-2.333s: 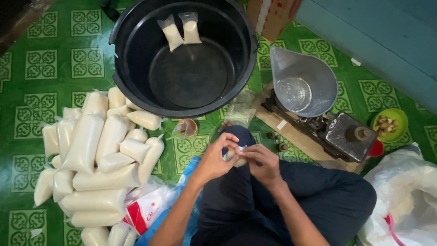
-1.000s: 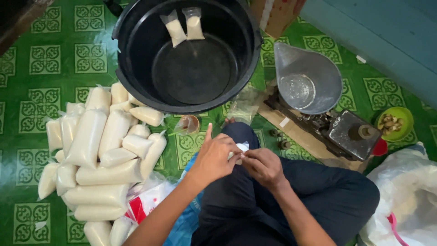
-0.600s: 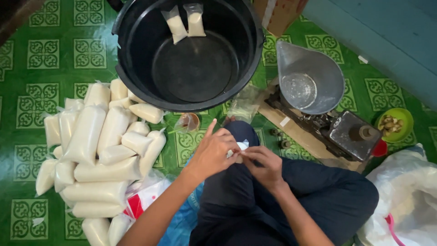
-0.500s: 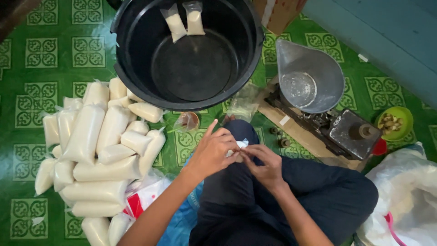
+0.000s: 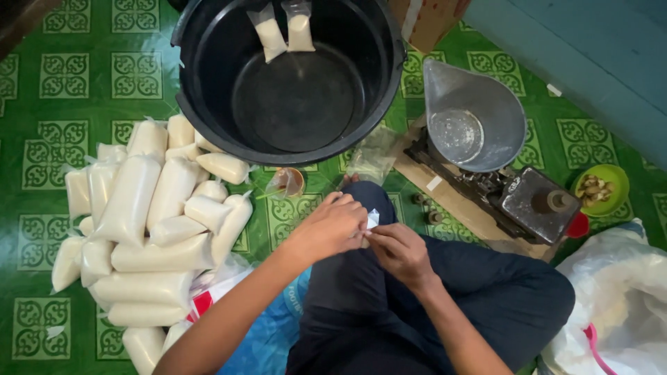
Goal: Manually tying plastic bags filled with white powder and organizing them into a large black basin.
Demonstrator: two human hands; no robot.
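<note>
- Your left hand and right hand meet over your lap, fingertips almost touching, both pinched narrowly on a small clear plastic bag held between them.
- Only a pale corner of the bag shows, poking up between the two sets of fingertips; its long axis cannot be told, since the fingers hide the rest.
- The bag lies right at the grip, slightly nearer your left hand, which covers it from above while the right closes in from below and the side.
- The black tub sits straight ahead beyond your knees, with two filled bags against its far wall.
- The pile of filled white bags lies to your left, the scale to your right.
</note>
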